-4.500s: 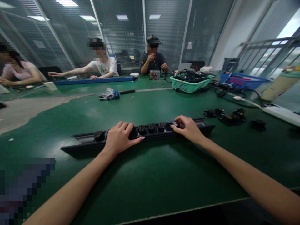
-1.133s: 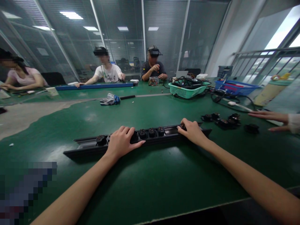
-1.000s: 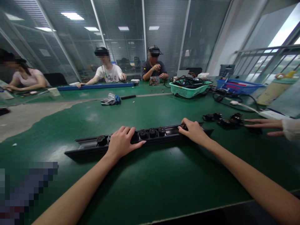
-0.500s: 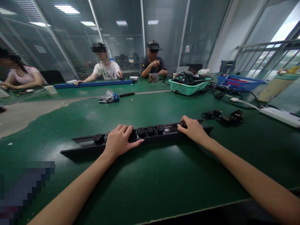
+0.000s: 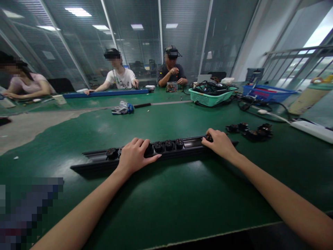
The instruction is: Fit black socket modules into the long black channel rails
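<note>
A long black channel (image 5: 192,143) lies across the green table (image 5: 166,201), slightly slanted. Several round black modules sit inside it, one (image 5: 168,145) between my hands and another (image 5: 111,153) near its left end. My left hand (image 5: 134,155) grips the channel left of its middle, fingers over the far side and thumb along the near edge. Close to the right end, my right hand (image 5: 218,141) pinches a black module (image 5: 209,137) at the channel. Part of the channel is hidden under my left hand.
Loose black modules (image 5: 260,132) lie right of the channel. Farther back are a green basket (image 5: 208,98) of cables, a blue basket (image 5: 270,93), a white power strip (image 5: 312,130) and a glove (image 5: 122,108). Three people sit across the table.
The whole view has shifted slightly, so things appear a little farther right. Both hands keep their places on the channel, with the right hand still at the module.
</note>
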A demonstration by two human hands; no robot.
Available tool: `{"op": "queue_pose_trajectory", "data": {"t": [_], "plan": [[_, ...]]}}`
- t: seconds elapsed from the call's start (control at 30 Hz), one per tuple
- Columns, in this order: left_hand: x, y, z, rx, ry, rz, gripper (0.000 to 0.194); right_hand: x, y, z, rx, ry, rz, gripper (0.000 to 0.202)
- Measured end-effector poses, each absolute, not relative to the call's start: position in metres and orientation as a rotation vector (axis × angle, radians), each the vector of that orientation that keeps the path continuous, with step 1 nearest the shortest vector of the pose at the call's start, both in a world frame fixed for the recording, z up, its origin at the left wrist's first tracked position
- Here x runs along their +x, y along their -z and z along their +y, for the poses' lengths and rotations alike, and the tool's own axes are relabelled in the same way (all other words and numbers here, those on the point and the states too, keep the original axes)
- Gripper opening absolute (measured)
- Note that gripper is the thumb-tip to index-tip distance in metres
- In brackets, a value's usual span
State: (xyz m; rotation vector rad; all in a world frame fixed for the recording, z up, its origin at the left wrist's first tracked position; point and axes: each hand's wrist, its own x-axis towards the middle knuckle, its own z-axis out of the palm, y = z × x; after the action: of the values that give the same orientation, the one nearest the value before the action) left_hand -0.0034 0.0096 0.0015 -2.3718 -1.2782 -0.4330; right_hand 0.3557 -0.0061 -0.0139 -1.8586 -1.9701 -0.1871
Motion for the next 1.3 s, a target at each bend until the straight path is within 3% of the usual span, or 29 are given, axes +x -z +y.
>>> {"op": "queue_pose_trajectory", "data": {"t": [1.3], "plan": [[-0.002, -0.002, 0.010, -2.368, 0.441, -1.262, 0.065, 0.399, 0.012, -0.002, -2.082, 0.141, -1.893, 0.023]]}}
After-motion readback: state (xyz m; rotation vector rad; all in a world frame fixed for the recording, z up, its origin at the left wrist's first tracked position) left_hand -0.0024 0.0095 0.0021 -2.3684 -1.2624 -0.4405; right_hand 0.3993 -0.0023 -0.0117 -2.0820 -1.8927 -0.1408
